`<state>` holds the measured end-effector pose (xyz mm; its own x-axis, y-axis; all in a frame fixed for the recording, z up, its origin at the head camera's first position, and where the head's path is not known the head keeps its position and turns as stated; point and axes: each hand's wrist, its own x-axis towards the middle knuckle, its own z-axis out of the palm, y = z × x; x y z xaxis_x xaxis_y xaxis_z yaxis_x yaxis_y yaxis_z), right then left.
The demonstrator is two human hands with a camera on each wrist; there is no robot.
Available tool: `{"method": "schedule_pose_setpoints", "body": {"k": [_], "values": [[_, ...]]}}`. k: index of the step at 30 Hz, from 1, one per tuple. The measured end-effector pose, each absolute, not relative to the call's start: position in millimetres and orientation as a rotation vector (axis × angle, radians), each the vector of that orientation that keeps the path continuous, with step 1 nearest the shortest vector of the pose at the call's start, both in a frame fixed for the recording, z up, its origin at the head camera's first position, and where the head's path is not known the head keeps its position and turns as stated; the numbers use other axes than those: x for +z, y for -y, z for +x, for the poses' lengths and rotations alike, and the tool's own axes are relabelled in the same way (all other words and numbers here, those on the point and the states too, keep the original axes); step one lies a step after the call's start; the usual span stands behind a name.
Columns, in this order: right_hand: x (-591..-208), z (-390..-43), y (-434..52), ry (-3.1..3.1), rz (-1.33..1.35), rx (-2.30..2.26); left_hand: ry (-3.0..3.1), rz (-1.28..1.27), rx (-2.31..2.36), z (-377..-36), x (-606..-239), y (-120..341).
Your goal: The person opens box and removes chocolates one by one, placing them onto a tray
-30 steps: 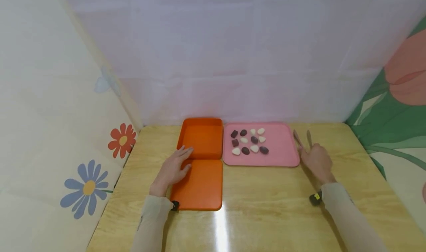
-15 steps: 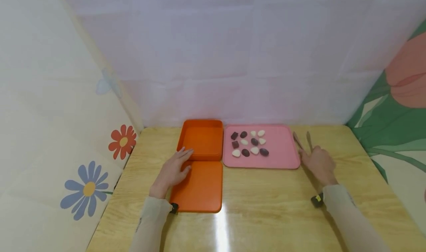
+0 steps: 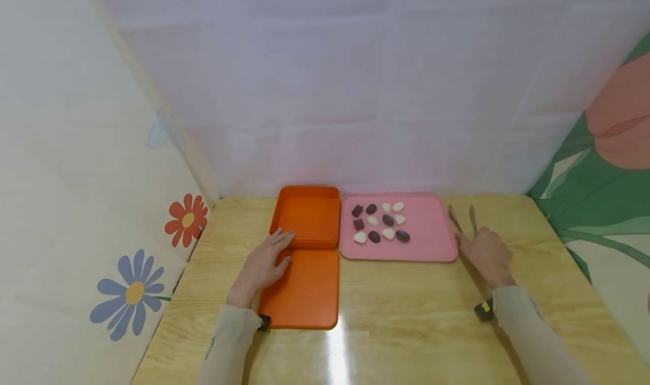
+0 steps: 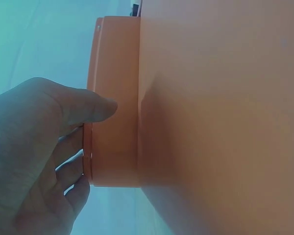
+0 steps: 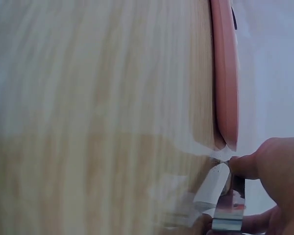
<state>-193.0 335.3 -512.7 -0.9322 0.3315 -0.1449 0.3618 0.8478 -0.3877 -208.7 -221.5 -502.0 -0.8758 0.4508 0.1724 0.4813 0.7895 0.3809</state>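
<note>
On the table before me, the open box stands at the back, against the wall, with its lid lying flat just in front of it — nearly touching. My left hand rests on the lid's left part, fingertips at the box's near rim. Right of the box, just beside it, lies the tray, with the candies in rows on its left half. Right of the tray lie the tongs — my right hand is on their near end.
</note>
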Motion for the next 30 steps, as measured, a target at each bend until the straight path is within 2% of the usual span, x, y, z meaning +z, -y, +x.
{"method": "schedule_pose_setpoints", "body": {"k": [17, 30], "values": [[-507.6, -195.4, -342.8, -2.965, 0.512, -0.661, 2.908, -0.743, -0.641, -211.7, -496.5, 214.1], [-485.8, -184.5, -360.7, -3.001, 0.180, -0.786, 2.836, -0.771, -0.474, -221.7, -489.6, 212.5]]}}
